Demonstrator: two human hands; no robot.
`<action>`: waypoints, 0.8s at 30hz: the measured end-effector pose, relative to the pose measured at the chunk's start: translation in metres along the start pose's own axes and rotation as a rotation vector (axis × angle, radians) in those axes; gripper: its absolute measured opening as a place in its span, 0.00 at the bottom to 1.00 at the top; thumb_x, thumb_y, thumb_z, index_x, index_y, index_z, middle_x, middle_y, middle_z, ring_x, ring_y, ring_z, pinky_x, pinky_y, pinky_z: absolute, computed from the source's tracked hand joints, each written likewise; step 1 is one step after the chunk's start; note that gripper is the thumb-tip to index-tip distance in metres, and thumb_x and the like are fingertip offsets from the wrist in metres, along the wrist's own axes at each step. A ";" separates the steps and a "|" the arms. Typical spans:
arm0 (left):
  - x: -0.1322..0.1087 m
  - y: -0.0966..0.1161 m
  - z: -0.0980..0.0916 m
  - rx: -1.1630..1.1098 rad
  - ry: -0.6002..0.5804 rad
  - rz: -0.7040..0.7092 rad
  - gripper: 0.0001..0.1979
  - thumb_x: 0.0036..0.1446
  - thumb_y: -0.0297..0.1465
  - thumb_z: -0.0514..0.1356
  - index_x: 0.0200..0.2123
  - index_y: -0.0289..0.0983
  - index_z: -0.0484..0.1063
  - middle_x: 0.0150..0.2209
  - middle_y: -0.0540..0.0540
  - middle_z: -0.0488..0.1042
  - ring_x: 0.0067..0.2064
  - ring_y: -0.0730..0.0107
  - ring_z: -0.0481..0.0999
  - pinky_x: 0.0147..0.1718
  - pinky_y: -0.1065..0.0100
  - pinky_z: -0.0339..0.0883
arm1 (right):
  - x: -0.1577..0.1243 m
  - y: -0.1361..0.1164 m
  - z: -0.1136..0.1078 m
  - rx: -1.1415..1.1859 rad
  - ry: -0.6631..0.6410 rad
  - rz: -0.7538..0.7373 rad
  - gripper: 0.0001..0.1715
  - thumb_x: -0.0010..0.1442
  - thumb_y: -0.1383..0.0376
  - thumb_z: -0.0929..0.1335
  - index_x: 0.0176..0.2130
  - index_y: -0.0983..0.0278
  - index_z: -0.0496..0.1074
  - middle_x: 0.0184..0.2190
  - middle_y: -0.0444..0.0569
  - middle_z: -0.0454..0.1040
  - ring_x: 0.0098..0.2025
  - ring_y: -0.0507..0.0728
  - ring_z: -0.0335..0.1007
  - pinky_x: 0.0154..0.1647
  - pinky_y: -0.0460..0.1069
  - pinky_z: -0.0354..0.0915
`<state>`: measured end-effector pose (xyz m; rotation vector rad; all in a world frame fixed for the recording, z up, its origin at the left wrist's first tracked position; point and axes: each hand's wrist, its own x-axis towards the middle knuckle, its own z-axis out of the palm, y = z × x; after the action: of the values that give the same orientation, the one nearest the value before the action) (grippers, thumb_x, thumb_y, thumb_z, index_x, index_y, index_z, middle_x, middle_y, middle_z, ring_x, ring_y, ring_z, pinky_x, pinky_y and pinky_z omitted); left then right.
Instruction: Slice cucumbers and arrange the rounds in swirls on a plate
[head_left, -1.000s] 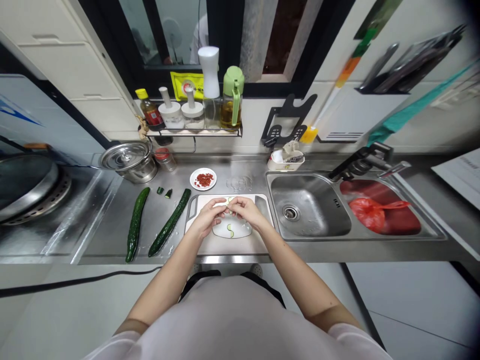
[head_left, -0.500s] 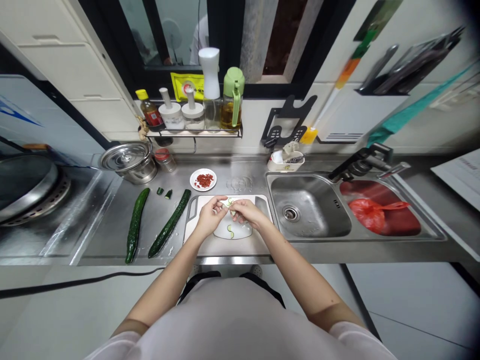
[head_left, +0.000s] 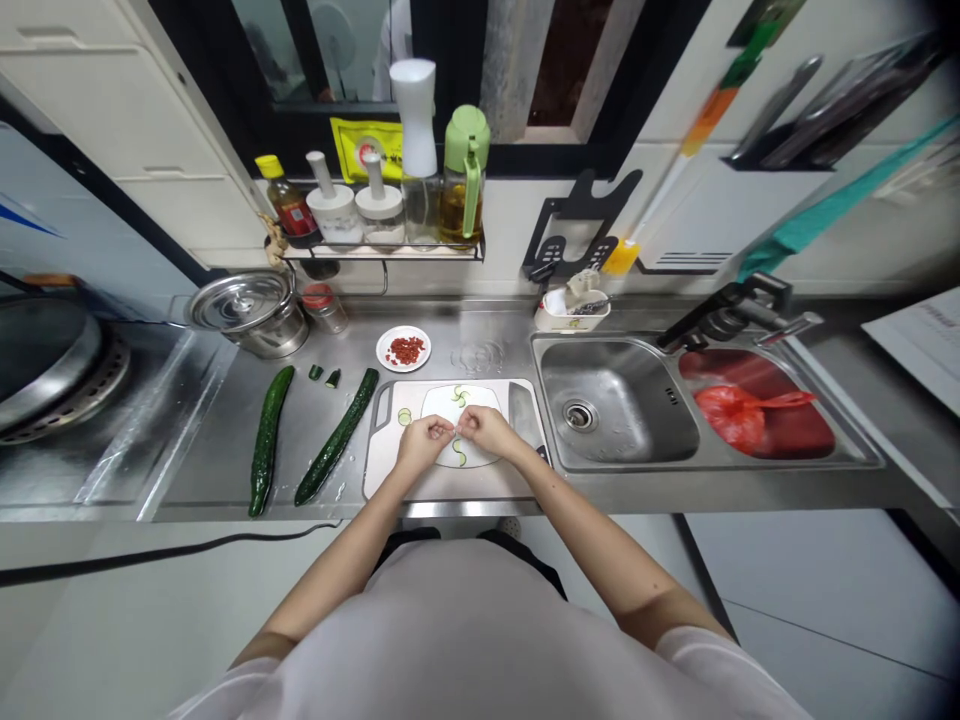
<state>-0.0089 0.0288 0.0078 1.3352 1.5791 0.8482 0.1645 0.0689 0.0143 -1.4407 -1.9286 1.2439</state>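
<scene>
My left hand (head_left: 424, 440) and my right hand (head_left: 484, 430) meet over a white plate (head_left: 484, 450), fingertips pinched together. Whatever lies between them is too small to make out. On the plate's far part, curved cucumber slices (head_left: 460, 396) form a small pinwheel shape. Nearer to me, other curved cucumber pieces (head_left: 459, 456) make an S. The plate rests on a cutting board (head_left: 390, 470) with grey ends. Round cucumber slices (head_left: 405, 416) lie on the board, just beyond my left hand.
Two whole cucumbers (head_left: 337, 437) and small cut ends (head_left: 333, 378) lie left of the board. Behind it stands a small dish of red bits (head_left: 405, 349). A double sink (head_left: 622, 400) is at right, a lidded steel pot (head_left: 262, 312) at left. Condiments line a rack (head_left: 442, 250).
Both hands have come slightly nearer to me and now meet fingertip to fingertip above the plate. The pinwheel and the round slices on the board show more fully. The view has tilted down slightly.
</scene>
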 end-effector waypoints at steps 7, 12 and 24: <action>-0.008 -0.011 0.012 0.214 -0.082 -0.064 0.05 0.48 0.29 0.63 0.30 0.41 0.79 0.28 0.49 0.78 0.31 0.68 0.73 0.32 0.70 0.59 | -0.013 0.011 0.011 -0.250 -0.065 -0.019 0.04 0.56 0.70 0.67 0.30 0.64 0.72 0.24 0.43 0.72 0.27 0.51 0.64 0.29 0.44 0.53; -0.010 -0.014 0.019 0.328 -0.081 -0.037 0.04 0.50 0.30 0.63 0.29 0.43 0.79 0.28 0.49 0.78 0.33 0.64 0.74 0.38 0.67 0.60 | -0.015 0.017 0.017 -0.339 -0.089 -0.036 0.06 0.58 0.71 0.66 0.32 0.64 0.73 0.27 0.47 0.74 0.31 0.53 0.66 0.32 0.45 0.54; -0.013 -0.001 0.022 0.586 -0.191 -0.145 0.09 0.56 0.33 0.57 0.35 0.44 0.78 0.37 0.49 0.81 0.43 0.62 0.76 0.49 0.61 0.58 | -0.018 0.015 0.024 -0.575 -0.209 0.038 0.07 0.64 0.68 0.64 0.40 0.65 0.72 0.37 0.50 0.76 0.39 0.54 0.69 0.35 0.44 0.54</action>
<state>0.0117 0.0145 0.0008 1.6181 1.8150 0.1549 0.1605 0.0439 -0.0076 -1.6658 -2.5568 0.9187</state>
